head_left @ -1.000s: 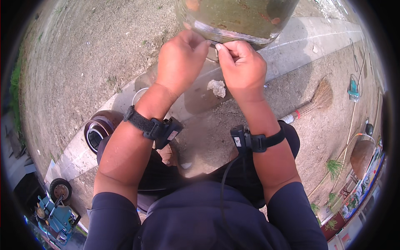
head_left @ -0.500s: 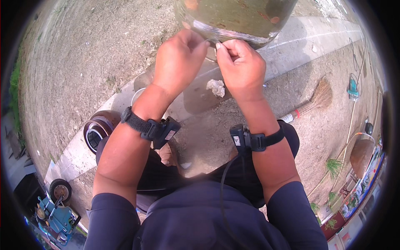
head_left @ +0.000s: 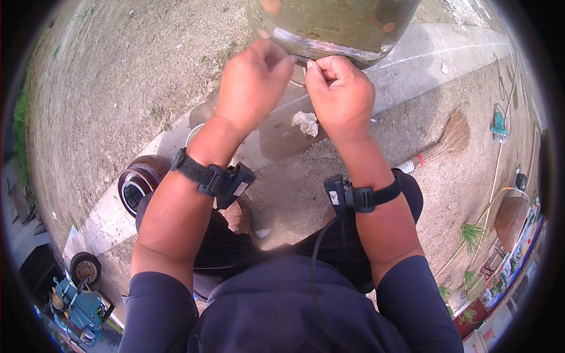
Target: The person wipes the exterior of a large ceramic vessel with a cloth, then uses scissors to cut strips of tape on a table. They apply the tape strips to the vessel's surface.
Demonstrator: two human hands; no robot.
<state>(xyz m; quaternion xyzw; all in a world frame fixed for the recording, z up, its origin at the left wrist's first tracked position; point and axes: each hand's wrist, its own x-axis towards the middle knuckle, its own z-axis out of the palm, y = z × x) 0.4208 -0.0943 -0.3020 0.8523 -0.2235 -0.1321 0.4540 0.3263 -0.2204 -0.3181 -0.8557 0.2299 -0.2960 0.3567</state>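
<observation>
Thin dark strand [head_left: 302, 60]: located at the top centre of the view, just below the lower edge of a large olive-green jar [head_left: 338, 22], spanning the short gap between the two hands. The left hand [head_left: 252, 83] pinches one end of the span between thumb and fingers, back of the hand facing the camera. The right hand [head_left: 343, 94] pinches the opposite end between thumb and forefinger, remaining fingers curled inward. Whether either hand also touches the jar cannot be told. A pale band [head_left: 323, 48] encircles the lower part of the jar; orange-brown patches mark the surface above it. A thin curved length hangs beneath the span; its connection to the strand is unclear. A crumpled whitish lump [head_left: 305, 124] lies on the ground below the hands, between the forearms. Each forearm carries a black strapped module, left [head_left: 234, 186] and right [head_left: 338, 197]; a black cable [head_left: 316, 259] runs down from the right one. At left, a brown glazed vessel [head_left: 154, 167] lies beside the knee. At right, a straw broom [head_left: 454, 134] rests on the dirt, with a teal tool [head_left: 499, 127] beyond it. At lower left stand a wheel [head_left: 85, 269] and teal machinery [head_left: 83, 310].
</observation>
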